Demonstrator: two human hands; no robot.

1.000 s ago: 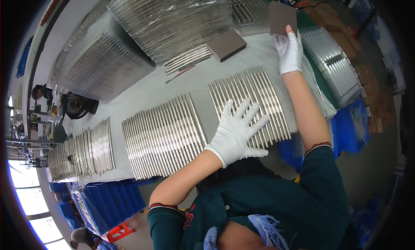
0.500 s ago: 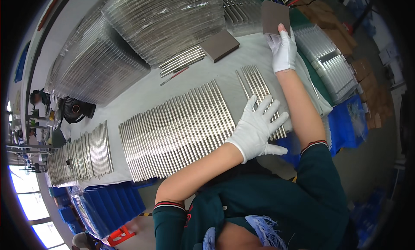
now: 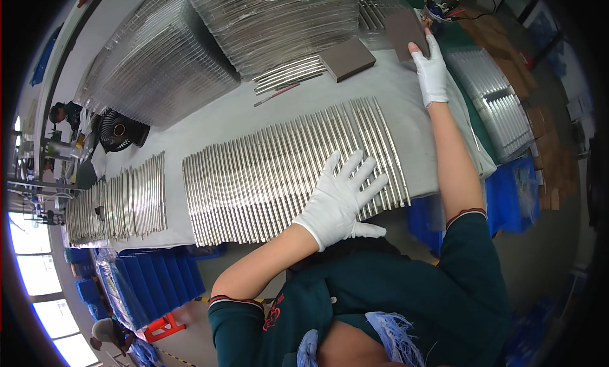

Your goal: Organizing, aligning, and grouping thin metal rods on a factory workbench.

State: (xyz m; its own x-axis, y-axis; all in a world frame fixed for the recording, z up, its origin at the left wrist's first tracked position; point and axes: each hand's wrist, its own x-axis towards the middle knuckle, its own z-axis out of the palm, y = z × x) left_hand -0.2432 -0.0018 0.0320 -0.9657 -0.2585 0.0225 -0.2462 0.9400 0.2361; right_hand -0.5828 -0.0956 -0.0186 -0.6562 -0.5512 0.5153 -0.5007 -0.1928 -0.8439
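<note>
— Since a second ago, what has moved?

— Both batches of metal rods (image 3: 285, 170) now sit closed into one row on the desk (image 3: 222, 116); my left hand (image 3: 342, 199) lies spread flat on its near right part. My right hand (image 3: 431, 69) reaches far right, fingers flat on a brown pad (image 3: 405, 31), pinching nothing.

— What could go wrong?

— I judge the rods could roll off the near edge if that palm pushes unevenly, or ride over each other.

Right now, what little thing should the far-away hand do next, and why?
Probably close its fingers on the brown block and draw it back. The right hand lies open against that block, while the left hand rests spread flat on the row of metal rods.
</note>
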